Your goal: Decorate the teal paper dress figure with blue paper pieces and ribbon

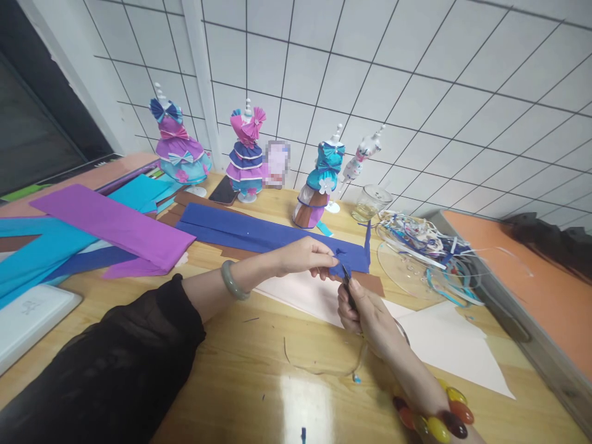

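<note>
Presently, the left hand [308, 256] pinches a small blue scrap [339, 269] just ahead of the right hand [365, 311], which grips scissors [346, 277] pointing forward-left toward it.

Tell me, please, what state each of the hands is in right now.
Left hand: closed, pinching a small, crumpled dark-blue piece.
Right hand: closed around a slim, dark, pointed tool, apparently scissors, its tip at that piece.

place: a small craft workspace, home or studio unclear
table: glossy pale wooden top [259, 394]
tool: small dark-handled scissors [350, 295]
far: miniature white dress forms [369, 147] in bright ruffled dresses [182, 150]
left: folded purple sheet [113, 225]
right: clear round tray [393, 271] with ribbon-like scraps [420, 235]
</note>
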The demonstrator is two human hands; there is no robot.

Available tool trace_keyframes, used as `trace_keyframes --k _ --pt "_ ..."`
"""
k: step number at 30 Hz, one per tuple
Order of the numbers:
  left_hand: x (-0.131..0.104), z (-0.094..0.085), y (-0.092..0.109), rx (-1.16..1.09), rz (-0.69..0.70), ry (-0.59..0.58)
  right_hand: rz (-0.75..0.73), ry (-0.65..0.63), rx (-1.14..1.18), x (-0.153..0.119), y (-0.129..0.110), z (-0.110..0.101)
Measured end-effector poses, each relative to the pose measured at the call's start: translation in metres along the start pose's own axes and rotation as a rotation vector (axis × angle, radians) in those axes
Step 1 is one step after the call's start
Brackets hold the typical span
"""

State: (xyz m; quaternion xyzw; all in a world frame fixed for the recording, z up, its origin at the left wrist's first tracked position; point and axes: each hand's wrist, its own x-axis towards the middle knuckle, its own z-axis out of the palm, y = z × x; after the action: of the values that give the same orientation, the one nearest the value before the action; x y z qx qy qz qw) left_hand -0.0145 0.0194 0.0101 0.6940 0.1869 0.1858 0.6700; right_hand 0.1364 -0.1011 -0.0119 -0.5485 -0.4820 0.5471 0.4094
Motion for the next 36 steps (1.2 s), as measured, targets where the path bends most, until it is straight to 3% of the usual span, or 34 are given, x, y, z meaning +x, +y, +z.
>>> trace_keyframes --k 26,36 --pt "0.0001 -0.0042 0.0039 -0.061 -0.041 0.114 -0.002 0.026 -0.023 -0.0001 -0.0032 0.0017" --pt "-0.0006 -0.0043 0.0003 -0.017 -0.004 0.051 0.004 0.032 0.009 0.0013 -0.0032 0.002"
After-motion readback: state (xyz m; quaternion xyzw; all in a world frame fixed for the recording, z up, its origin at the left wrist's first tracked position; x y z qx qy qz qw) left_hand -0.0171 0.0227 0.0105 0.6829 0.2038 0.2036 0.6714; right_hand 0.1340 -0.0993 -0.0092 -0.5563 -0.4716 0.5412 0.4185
